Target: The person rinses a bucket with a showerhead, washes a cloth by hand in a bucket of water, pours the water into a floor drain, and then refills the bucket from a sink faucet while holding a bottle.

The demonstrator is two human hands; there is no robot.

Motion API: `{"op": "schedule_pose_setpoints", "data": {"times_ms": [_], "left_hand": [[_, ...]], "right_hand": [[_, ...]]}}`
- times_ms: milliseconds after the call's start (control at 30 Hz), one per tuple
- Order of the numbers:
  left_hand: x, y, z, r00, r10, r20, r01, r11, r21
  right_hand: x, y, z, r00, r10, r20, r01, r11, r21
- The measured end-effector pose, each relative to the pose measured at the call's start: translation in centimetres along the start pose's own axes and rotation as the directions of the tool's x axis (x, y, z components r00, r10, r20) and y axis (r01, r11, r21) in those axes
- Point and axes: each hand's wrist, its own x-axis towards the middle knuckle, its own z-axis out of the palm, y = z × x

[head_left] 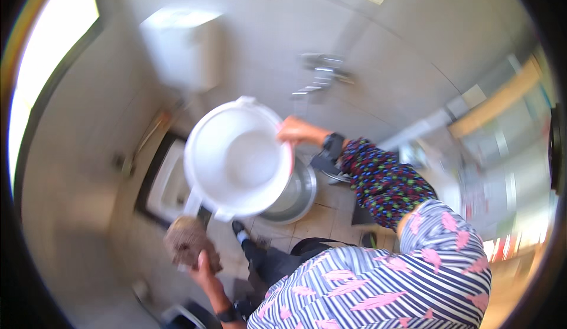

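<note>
My right hand [301,133] grips the rim of a white plastic tub [236,158], its fingers closed over the edge. The tub hangs tilted in the air, and its inside, facing me, shows nothing in it. Lower down on the left, my left hand [204,270] is closed on a brown, rough-textured scrubbing pad [192,243], blurred at its edges. The pad is just below the tub's near lug, apart from it. Beneath the tub, partly covered by it, a round metal basin [304,196] stands on the tiled floor.
A white toilet pan [166,178] with a dark border lies left of the tub. On the wall are a white cistern [186,48] and a metal tap [325,75]. Dark footwear [331,169] sits beside the basin. Blurred shelving [502,146] stands at right.
</note>
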Motion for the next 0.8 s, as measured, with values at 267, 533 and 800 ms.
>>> {"op": "schedule_pose_setpoints", "data": {"times_ms": [267, 533, 800], "left_hand": [[-6.7, 0.3, 12.5, 0.942, 0.334, -0.026, -0.335, 0.941, -0.054], [-41.6, -5.3, 31.3, 0.802, 0.323, 0.503, -0.233, 0.944, -0.234], [-44.1, -7.1, 31.4, 0.788, 0.316, 0.528, -0.303, 0.946, -0.114]], "right_hand": [[-23.9, 3.6, -10.0, 0.936, 0.269, -0.229, -0.101, 0.826, 0.554], [-72.4, 10.0, -24.0, 0.606, 0.431, -0.669, -0.122, 0.881, 0.457], [-78.4, 16.5, -28.5, 0.393, 0.492, -0.777, -0.173, 0.869, 0.463]]}}
